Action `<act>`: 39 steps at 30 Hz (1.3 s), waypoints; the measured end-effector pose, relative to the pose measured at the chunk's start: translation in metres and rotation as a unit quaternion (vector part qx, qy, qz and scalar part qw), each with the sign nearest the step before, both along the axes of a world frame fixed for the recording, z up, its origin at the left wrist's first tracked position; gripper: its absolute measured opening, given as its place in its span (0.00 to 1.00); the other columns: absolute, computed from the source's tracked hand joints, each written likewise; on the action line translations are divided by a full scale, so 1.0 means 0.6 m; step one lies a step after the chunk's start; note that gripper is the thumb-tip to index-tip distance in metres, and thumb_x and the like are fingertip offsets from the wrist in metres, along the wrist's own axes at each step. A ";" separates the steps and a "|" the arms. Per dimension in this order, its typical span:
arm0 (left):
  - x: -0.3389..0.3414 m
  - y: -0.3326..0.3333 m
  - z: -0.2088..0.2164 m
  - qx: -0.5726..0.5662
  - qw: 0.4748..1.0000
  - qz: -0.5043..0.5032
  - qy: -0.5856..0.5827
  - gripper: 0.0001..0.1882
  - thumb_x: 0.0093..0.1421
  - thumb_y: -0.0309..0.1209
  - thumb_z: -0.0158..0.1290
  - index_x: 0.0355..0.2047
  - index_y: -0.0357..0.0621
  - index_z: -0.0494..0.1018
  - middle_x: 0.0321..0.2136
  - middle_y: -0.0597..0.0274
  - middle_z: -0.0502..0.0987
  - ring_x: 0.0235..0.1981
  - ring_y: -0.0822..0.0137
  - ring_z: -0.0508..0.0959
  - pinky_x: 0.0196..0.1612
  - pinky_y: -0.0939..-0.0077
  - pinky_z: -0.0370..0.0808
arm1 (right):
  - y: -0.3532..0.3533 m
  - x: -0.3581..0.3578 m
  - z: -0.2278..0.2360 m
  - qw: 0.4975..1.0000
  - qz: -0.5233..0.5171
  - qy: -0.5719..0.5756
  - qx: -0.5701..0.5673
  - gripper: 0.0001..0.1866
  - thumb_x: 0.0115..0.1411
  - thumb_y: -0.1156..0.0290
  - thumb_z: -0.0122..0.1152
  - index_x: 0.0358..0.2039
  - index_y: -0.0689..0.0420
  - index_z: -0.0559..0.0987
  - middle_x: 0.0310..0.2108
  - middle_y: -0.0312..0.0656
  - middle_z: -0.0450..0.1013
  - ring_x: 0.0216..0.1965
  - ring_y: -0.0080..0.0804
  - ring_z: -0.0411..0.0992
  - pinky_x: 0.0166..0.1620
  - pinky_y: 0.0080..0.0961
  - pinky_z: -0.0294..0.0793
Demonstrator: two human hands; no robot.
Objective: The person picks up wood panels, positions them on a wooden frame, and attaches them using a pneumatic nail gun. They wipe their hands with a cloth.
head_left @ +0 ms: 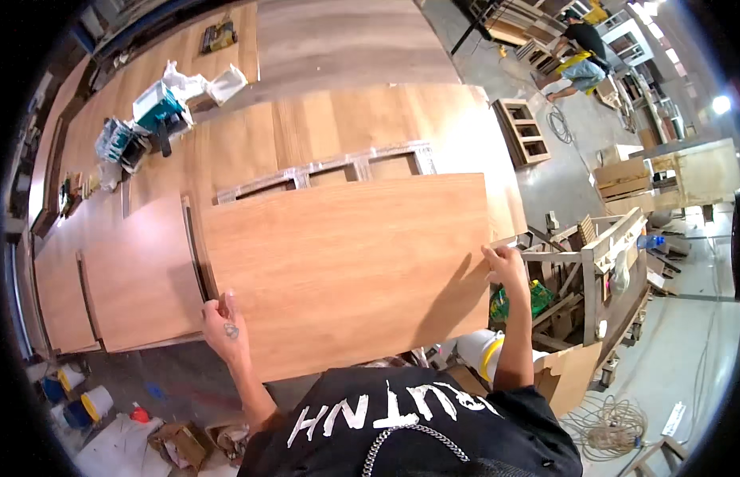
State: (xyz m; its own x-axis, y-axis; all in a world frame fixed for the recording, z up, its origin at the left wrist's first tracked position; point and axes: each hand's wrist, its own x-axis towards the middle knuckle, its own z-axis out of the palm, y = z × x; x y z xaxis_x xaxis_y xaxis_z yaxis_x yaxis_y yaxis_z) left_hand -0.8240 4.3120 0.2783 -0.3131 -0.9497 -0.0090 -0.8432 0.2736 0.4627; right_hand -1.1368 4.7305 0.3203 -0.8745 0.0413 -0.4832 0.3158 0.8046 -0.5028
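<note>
A flat light-brown wood panel [346, 262] lies before me, its near edge reaching over the table's front. My left hand [227, 327] grips the panel's left edge near the front corner, thumb on top. At the right edge, my right hand [506, 265] pinches the panel with its fingers. Just beyond the panel's far edge shows part of a slatted wooden frame [359, 167]. The panel hides the frame's near part, so I cannot tell whether the two touch. Under both lies a larger wood sheet [250, 135].
More panels [139, 270] lie to the left. Teal-and-white containers [159, 107] stand at the far left. On the right are a rack of wood scraps [592, 254], a white bucket [483, 350] and coiled cord [612, 429]. Another person [586, 52] bends over at the far right.
</note>
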 end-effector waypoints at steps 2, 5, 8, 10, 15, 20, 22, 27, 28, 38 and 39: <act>0.000 -0.006 -0.025 0.005 1.000 -0.023 -0.001 0.22 0.61 0.47 0.56 0.26 0.37 0.70 0.20 0.54 0.69 0.25 0.53 0.72 0.30 0.60 0.69 | -0.020 -0.025 -0.005 1.000 0.018 -0.012 0.019 0.24 0.58 0.53 0.63 0.30 0.67 0.77 0.22 0.37 0.68 0.24 0.23 0.69 0.25 0.24 0.74; 0.003 -0.019 -0.046 -0.007 0.999 -0.033 -0.028 0.23 0.61 0.46 0.56 0.24 0.37 0.69 0.20 0.53 0.69 0.24 0.51 0.71 0.30 0.58 0.68 | -0.054 -0.064 -0.010 1.000 0.022 -0.004 0.009 0.26 0.58 0.50 0.62 0.30 0.67 0.78 0.21 0.37 0.68 0.24 0.25 0.70 0.26 0.25 0.75; -0.022 -0.046 -0.048 0.000 1.000 -0.021 -0.013 0.25 0.61 0.47 0.56 0.24 0.35 0.69 0.21 0.48 0.72 0.24 0.47 0.72 0.30 0.54 0.68 | -0.076 -0.112 -0.013 0.998 0.059 -0.004 0.031 0.27 0.58 0.49 0.62 0.31 0.67 0.78 0.22 0.38 0.69 0.26 0.27 0.71 0.26 0.27 0.76; -0.046 -0.068 -0.049 0.001 1.000 -0.007 -0.013 0.26 0.61 0.48 0.55 0.23 0.34 0.69 0.21 0.46 0.73 0.24 0.45 0.72 0.30 0.54 0.68 | -0.076 -0.148 -0.035 0.995 0.091 -0.005 0.039 0.29 0.59 0.48 0.61 0.34 0.70 0.79 0.24 0.42 0.73 0.27 0.31 0.74 0.26 0.28 0.76; -0.076 -0.076 -0.068 0.012 0.999 -0.020 0.025 0.28 0.61 0.51 0.53 0.25 0.32 0.72 0.22 0.41 0.74 0.29 0.41 0.76 0.34 0.52 0.70 | -0.101 -0.180 -0.084 0.981 0.148 0.042 0.122 0.34 0.59 0.45 0.58 0.41 0.71 0.78 0.35 0.57 0.77 0.38 0.43 0.78 0.36 0.37 0.78; 0.069 0.013 -0.080 -0.008 0.994 0.062 0.095 0.22 0.61 0.46 0.55 0.37 0.36 0.77 0.27 0.49 0.78 0.30 0.49 0.79 0.37 0.60 0.74 | -0.098 -0.052 -0.065 0.978 0.144 0.145 0.041 0.30 0.59 0.48 0.59 0.42 0.67 0.79 0.39 0.57 0.77 0.43 0.48 0.77 0.48 0.35 0.73; 0.113 0.083 -0.052 -0.002 0.991 0.078 0.111 0.20 0.62 0.43 0.55 0.36 0.35 0.77 0.28 0.50 0.79 0.31 0.54 0.80 0.37 0.63 0.75 | -0.097 0.013 -0.081 0.973 0.182 0.124 -0.073 0.23 0.63 0.55 0.58 0.42 0.67 0.78 0.33 0.49 0.78 0.36 0.37 0.76 0.42 0.29 0.73; 0.160 0.209 -0.001 0.125 0.927 0.022 0.352 0.16 0.66 0.38 0.53 0.43 0.36 0.76 0.37 0.55 0.81 0.38 0.67 0.81 0.43 0.73 0.77 | -0.211 0.216 -0.114 0.873 0.331 0.029 -0.358 0.15 0.66 0.64 0.56 0.42 0.65 0.77 0.35 0.46 0.78 0.38 0.33 0.76 0.41 0.30 0.75; 0.146 0.220 0.019 0.126 0.904 0.019 0.409 0.21 0.67 0.42 0.50 0.48 0.34 0.73 0.41 0.54 0.79 0.42 0.64 0.79 0.48 0.70 0.75 | -0.245 0.266 -0.085 0.842 0.370 0.016 -0.393 0.15 0.66 0.65 0.56 0.43 0.64 0.77 0.36 0.47 0.78 0.38 0.34 0.76 0.42 0.31 0.75; 0.357 0.129 0.184 -0.062 0.677 0.072 0.730 0.41 0.68 0.61 0.27 0.63 0.36 0.56 0.53 0.51 0.70 0.55 0.62 0.70 0.60 0.65 0.65 | -0.459 0.673 0.120 0.406 0.758 0.039 -0.509 0.31 0.56 0.65 0.67 0.56 0.68 0.69 0.58 0.57 0.62 0.58 0.53 0.64 0.59 0.39 0.64; 0.408 0.120 0.195 -0.097 0.691 0.089 0.711 0.42 0.68 0.63 0.25 0.63 0.36 0.56 0.53 0.52 0.70 0.55 0.62 0.70 0.60 0.65 0.64 | -0.481 0.720 0.112 0.372 0.774 0.046 -0.511 0.34 0.55 0.63 0.67 0.58 0.67 0.68 0.59 0.57 0.61 0.59 0.52 0.63 0.60 0.40 0.63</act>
State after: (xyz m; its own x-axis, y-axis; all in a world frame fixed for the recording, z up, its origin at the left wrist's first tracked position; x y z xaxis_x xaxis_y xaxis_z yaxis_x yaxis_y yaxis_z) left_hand -0.5789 4.3842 0.3955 0.2472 -0.9148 0.3195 0.3973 0.3964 0.8276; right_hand -0.7047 4.4420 0.3876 0.5153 -0.7105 0.4792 -0.1850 -0.6383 -0.7472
